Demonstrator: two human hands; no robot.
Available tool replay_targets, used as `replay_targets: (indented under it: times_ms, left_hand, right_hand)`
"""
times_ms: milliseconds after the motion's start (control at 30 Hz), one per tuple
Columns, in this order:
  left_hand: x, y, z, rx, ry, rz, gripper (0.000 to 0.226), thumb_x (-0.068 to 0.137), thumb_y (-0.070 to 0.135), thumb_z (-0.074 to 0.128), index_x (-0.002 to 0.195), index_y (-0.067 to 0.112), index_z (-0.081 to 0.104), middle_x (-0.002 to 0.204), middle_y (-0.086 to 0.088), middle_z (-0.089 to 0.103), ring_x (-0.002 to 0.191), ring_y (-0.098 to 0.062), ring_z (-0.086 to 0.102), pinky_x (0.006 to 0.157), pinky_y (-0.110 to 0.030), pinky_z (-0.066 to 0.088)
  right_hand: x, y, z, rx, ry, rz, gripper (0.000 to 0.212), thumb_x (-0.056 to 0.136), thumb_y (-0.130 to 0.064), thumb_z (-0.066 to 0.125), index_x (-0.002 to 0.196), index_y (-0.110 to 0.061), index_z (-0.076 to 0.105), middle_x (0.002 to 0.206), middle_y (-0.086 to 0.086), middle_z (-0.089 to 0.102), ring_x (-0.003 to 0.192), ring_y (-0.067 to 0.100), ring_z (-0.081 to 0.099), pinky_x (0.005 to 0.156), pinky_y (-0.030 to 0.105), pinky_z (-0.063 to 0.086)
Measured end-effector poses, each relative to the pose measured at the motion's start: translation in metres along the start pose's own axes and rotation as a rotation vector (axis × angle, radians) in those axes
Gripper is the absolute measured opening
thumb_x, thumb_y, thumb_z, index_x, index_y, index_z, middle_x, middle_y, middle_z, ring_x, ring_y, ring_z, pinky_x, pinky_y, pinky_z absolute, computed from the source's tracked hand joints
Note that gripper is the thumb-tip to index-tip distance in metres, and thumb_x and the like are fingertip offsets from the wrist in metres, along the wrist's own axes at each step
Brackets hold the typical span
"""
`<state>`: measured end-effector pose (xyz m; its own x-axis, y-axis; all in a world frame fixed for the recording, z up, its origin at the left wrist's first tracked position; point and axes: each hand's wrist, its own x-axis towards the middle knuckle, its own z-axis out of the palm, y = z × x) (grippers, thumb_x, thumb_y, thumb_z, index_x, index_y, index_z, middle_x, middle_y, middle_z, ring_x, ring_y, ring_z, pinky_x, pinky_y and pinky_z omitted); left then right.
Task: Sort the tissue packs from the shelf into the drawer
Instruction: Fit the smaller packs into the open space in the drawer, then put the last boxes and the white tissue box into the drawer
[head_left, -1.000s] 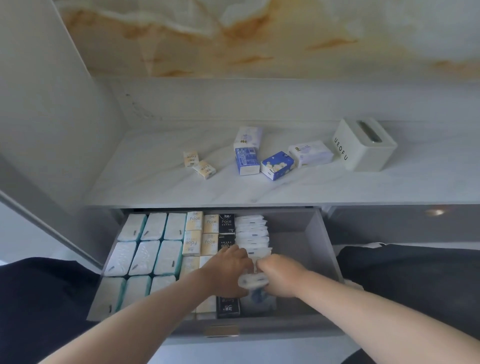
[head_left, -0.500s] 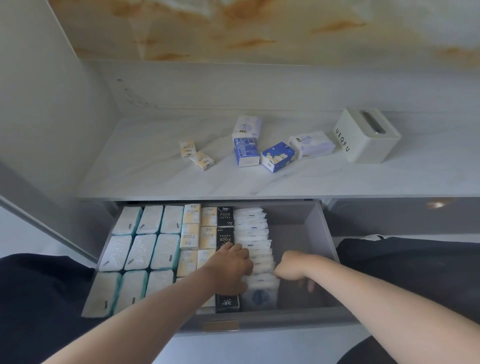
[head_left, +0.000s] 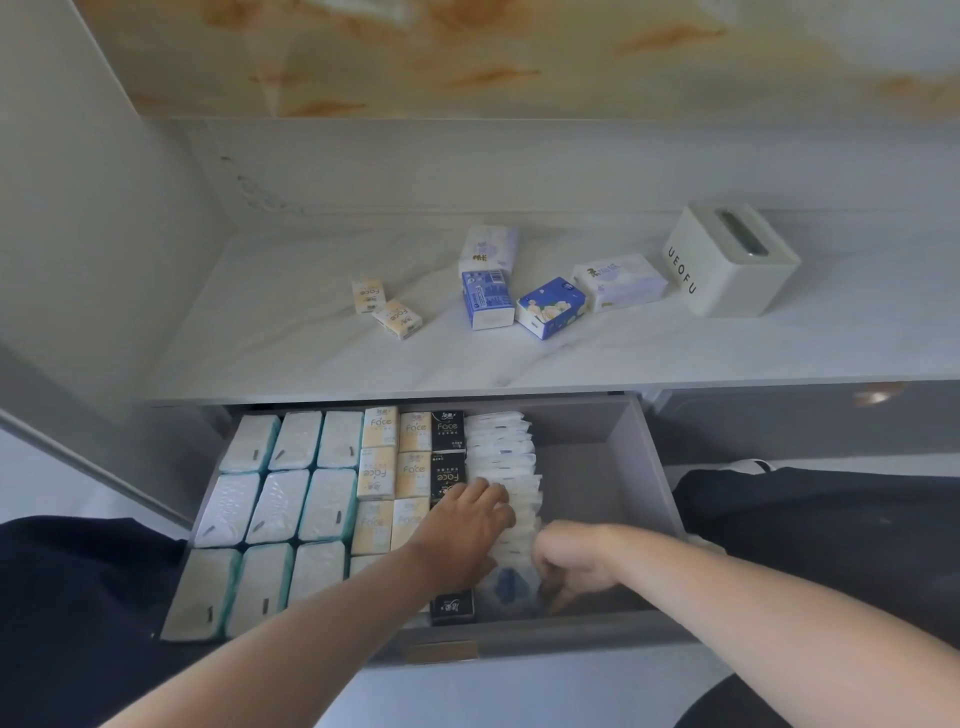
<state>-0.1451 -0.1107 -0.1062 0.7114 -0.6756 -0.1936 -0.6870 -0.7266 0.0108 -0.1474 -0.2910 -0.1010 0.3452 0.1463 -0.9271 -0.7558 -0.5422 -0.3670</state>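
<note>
Steadying of the pack row (head_left: 506, 467) in the drawer (head_left: 587, 483)
It is pressed by the flat left hand (head_left: 467, 525), likely against toppling; the curled right hand (head_left: 571, 564) may grip something, which cannot be told; six packs (head_left: 488, 301) lie on the shelf (head_left: 291, 332).

Shelf (head_left: 291, 332) sits above & behind the open drawer (head_left: 644, 467). On shelf, L to R: two small Face packs (head_left: 370, 296), touching; four bigger packs (head_left: 488, 301) clustered mid; tissue box (head_left: 727, 260) far R. In drawer, L to R: wide packs (head_left: 278, 506) in three cols, Face pack cols (head_left: 395, 467), then a row of thin packs (head_left: 501, 447) on edge. My L hand (head_left: 467, 525) rests on that row; R hand (head_left: 571, 564) is just R of its front end.
</note>
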Motion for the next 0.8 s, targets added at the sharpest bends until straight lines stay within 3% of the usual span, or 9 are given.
replay_targets:
  times_ms: [100,200,300,367,433,567,633,800]
  left_hand:
    - [-0.003,0.000,0.000,-0.031,-0.030,-0.020,0.073,0.087,0.044,0.061,0.146,0.020,0.028,0.150,-0.006,0.027,0.137,-0.026,0.027,0.113,-0.039,0.029]
    - [-0.002,-0.003,-0.004,-0.028,-0.101,0.003,0.072,0.089,0.047,0.059,0.149,0.022,0.028,0.155,-0.006,0.021,0.142,-0.026,0.020,0.117,-0.042,0.022]
    - [0.005,-0.012,-0.017,-0.203,-0.180,-0.026,0.068,0.089,0.050,0.058,0.148,0.027,0.034,0.154,0.000,0.026,0.142,-0.021,0.023,0.117,-0.042,0.024]
    - [0.013,-0.021,-0.031,-0.365,-0.161,-0.079,0.060,0.091,0.048,0.058,0.145,0.029,0.039,0.149,0.004,0.037,0.137,-0.018,0.032,0.113,-0.039,0.032]
    - [0.022,-0.033,-0.053,-0.444,-0.113,-0.130,0.051,0.093,0.046,0.058,0.140,0.032,0.046,0.142,0.007,0.046,0.130,-0.014,0.042,0.107,-0.033,0.038]
    - [0.052,-0.057,-0.098,-0.567,0.050,-0.235,0.037,0.093,0.041,0.059,0.129,0.032,0.057,0.127,0.012,0.059,0.114,-0.009,0.056,0.098,-0.027,0.045]
    - [0.071,-0.067,-0.117,-0.649,0.143,-0.290,0.032,0.093,0.039,0.060,0.123,0.030,0.060,0.118,0.010,0.064,0.102,-0.009,0.060,0.093,-0.030,0.050]
    - [0.123,-0.089,-0.146,-0.577,0.257,-0.355,0.032,0.094,0.033,0.058,0.126,0.028,0.058,0.117,0.009,0.062,0.099,-0.012,0.058,0.091,-0.031,0.050]
  right_hand:
    - [-0.002,-0.003,-0.001,-0.217,0.149,-0.037,0.042,0.082,0.000,0.037,0.119,-0.006,0.055,0.107,0.016,0.059,0.090,0.032,0.059,0.085,0.051,0.055]
    - [-0.003,-0.009,-0.001,-0.340,0.245,-0.126,0.041,0.084,-0.013,0.042,0.124,-0.019,0.049,0.118,0.010,0.057,0.101,0.028,0.056,0.064,0.034,0.053]
    - [-0.009,-0.017,-0.005,-0.721,0.242,-0.141,0.032,0.082,-0.014,0.047,0.112,-0.014,0.058,0.109,0.008,0.062,0.104,0.030,0.063,0.072,0.034,0.052]
    - [-0.019,-0.030,-0.019,-0.925,0.359,-0.158,0.032,0.088,-0.014,0.048,0.118,-0.012,0.058,0.119,0.007,0.063,0.104,0.027,0.062,0.079,0.031,0.050]
    - [-0.032,-0.051,-0.041,-0.965,0.496,-0.228,0.034,0.089,-0.017,0.047,0.121,-0.014,0.058,0.121,0.004,0.062,0.103,0.025,0.061,0.081,0.031,0.051]
    - [-0.056,-0.102,-0.090,-0.795,0.620,-0.416,0.027,0.092,-0.022,0.047,0.113,-0.023,0.064,0.118,0.001,0.063,0.104,0.022,0.059,0.079,0.031,0.048]
    - [-0.067,-0.122,-0.115,-0.746,0.692,-0.487,0.031,0.094,-0.024,0.048,0.121,-0.026,0.063,0.129,-0.001,0.060,0.113,0.022,0.057,0.092,0.033,0.048]
    - [-0.075,-0.147,-0.170,-0.939,0.826,-0.543,0.040,0.094,-0.018,0.045,0.131,-0.027,0.057,0.137,-0.001,0.055,0.122,0.023,0.053,0.095,0.035,0.047]
